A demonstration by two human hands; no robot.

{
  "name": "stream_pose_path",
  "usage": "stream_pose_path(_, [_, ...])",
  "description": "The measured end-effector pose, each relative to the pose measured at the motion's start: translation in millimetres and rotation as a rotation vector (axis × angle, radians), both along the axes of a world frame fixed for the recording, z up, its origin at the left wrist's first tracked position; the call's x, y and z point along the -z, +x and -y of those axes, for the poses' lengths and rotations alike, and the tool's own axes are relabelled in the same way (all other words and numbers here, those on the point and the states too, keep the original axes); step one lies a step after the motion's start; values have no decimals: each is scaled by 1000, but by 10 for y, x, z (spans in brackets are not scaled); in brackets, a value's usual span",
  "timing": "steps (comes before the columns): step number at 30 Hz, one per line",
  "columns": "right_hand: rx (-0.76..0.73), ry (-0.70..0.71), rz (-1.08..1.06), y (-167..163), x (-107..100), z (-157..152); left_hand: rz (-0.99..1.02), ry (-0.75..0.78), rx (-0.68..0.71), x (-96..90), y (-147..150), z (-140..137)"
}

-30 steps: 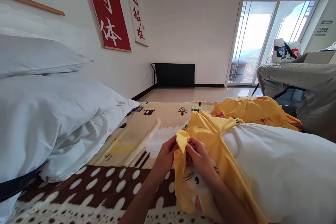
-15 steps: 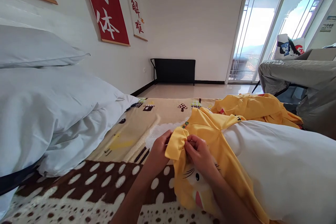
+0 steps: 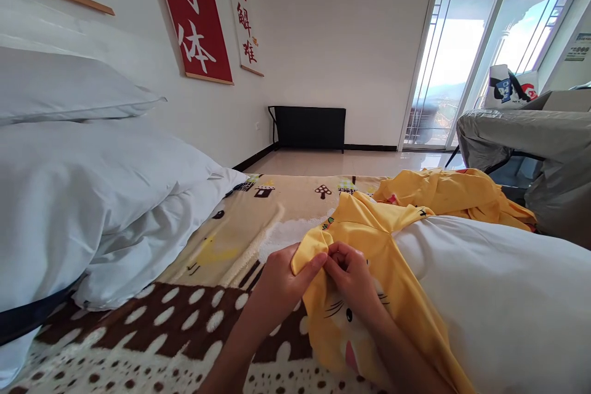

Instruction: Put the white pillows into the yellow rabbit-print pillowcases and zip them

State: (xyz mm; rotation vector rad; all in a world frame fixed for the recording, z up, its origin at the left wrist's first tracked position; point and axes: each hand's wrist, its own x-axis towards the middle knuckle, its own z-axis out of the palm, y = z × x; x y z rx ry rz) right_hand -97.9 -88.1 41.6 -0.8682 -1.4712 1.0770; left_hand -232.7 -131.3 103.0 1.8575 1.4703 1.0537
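Both of my hands work at one edge of a yellow fabric cover (image 3: 401, 265) printed with a whiskered animal face. My left hand (image 3: 282, 280) is closed on a folded corner, its thumb across the front and its fingers behind the cloth. Just to the right, my right hand (image 3: 353, 277) pinches the same edge between thumb and fingertips. The cover lies against a plump white pillow or quilt (image 3: 498, 295); how far the white filling reaches inside it is hidden. A second bunched yellow cloth (image 3: 452, 194) lies behind.
Underneath is a patterned brown and cream blanket (image 3: 249, 221). White bedding (image 3: 124, 197) is heaped on the left, with a pillow (image 3: 69, 86) on top. Beyond stand a black folded panel (image 3: 310, 128) and, at right, a table under a grey cover (image 3: 517, 129).
My left hand has shifted its hold: the thumb has come over the front of the yellow corner and folded it down, near my right fingertips. My right hand keeps its pinch.
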Motion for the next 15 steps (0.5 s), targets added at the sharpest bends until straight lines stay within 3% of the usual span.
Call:
stream_pose_path(3, [-13,30,42,-1,-26,38,10,76,-58,113,-16,-114])
stream_pose_path(7, [-189,49,123,-11,-32,89,-24,91,-69,217,-210,-255])
stream_pose_path(11, [-282,85,219,-28,-19,109,134,-106,5,296,-360,-366])
stream_pose_path(15, [-197,173,431,-50,17,116,375,-316,133,468,-375,-514])
